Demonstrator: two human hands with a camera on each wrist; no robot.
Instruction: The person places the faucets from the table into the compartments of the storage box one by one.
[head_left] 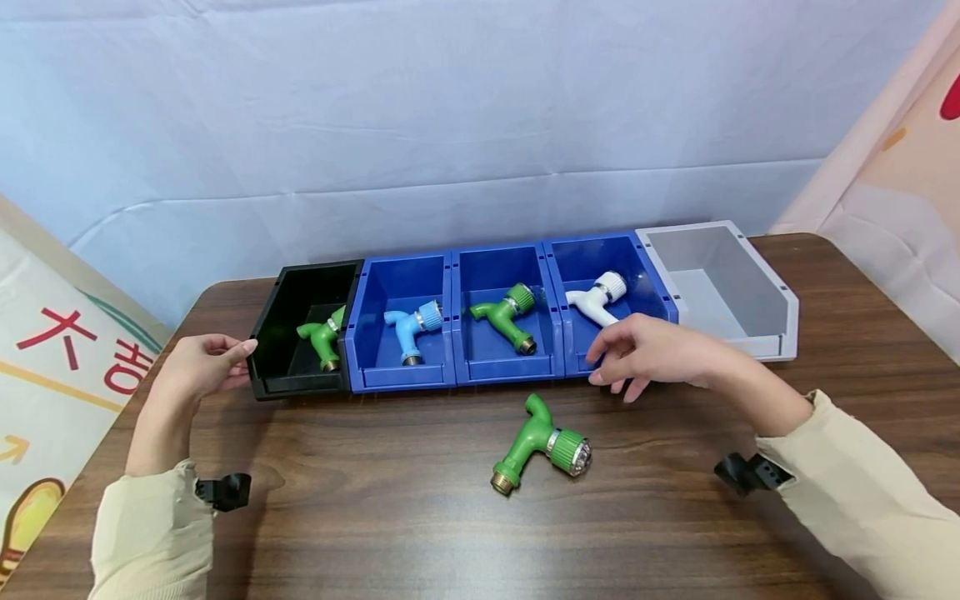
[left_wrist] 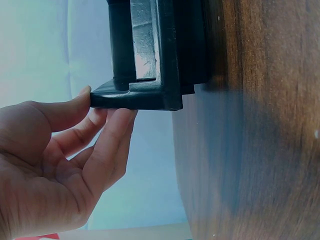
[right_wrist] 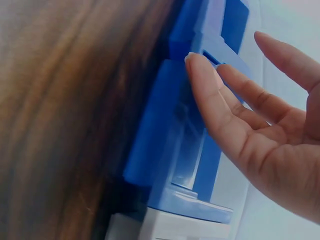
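Note:
My left hand (head_left: pixel 198 367) grips the left wall of the black bin (head_left: pixel 300 385), its thumb at the rim and its fingertips against the outer side in the left wrist view. Over the front edge of the rightmost blue bin (head_left: pixel 663 296) is my right hand (head_left: pixel 652 354), fingers loosely bent and spread, with nothing held. A white tap (head_left: pixel 596 302) lies in that bin, partly behind the hand. In front of the bins, a green tap (head_left: pixel 534 437) with a brass end lies on the wooden table (head_left: pixel 360 492).
Left of the white tap's bin, two blue bins hold a green tap (head_left: pixel 504 317) and a light blue tap (head_left: pixel 408 332). Another green tap (head_left: pixel 322 340) lies in the black bin. A grey bin (head_left: pixel 780 325) closes the row at right. Behind hangs a pale cloth (head_left: pixel 450 108).

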